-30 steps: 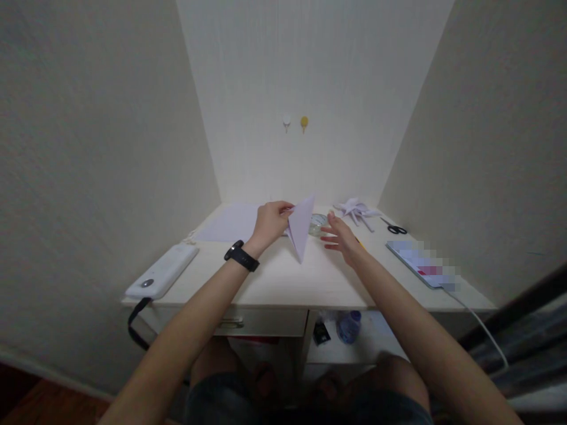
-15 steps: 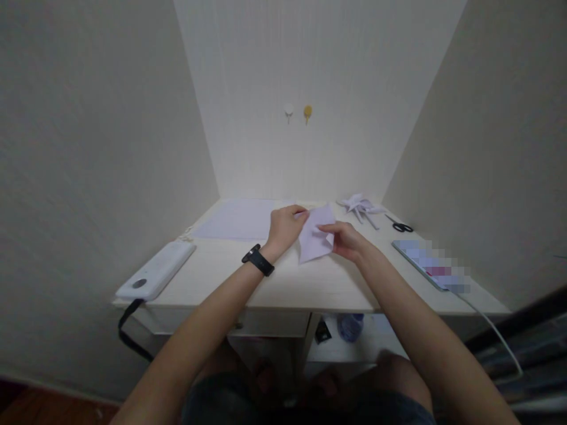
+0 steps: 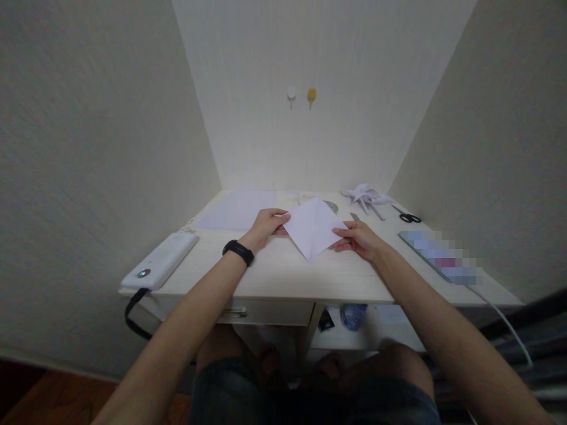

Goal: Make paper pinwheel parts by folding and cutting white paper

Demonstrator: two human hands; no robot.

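Observation:
A square sheet of white paper [image 3: 313, 229] is stretched between my hands, turned so one corner points toward me. My left hand [image 3: 269, 224], with a black watch [image 3: 238, 252] on the wrist, pinches its left corner. At the right corner, my right hand [image 3: 357, 237] grips the paper with the thumb on top and the fingers underneath. Faint crease lines run across the sheet. Behind it, a round greyish object [image 3: 331, 206] is partly hidden.
Larger white paper [image 3: 239, 209] lies at the back left. A folded paper pinwheel [image 3: 365, 195] and black-handled scissors [image 3: 410, 218] are at the back right. A tablet-like device [image 3: 438, 258] with a cable lies right; a white device [image 3: 162, 262] with a black strap lies left.
The paper, earlier bent between my close-set hands, is now spread out flat as a diamond. My hands have moved apart, one at each side corner. The camera view has shifted slightly.

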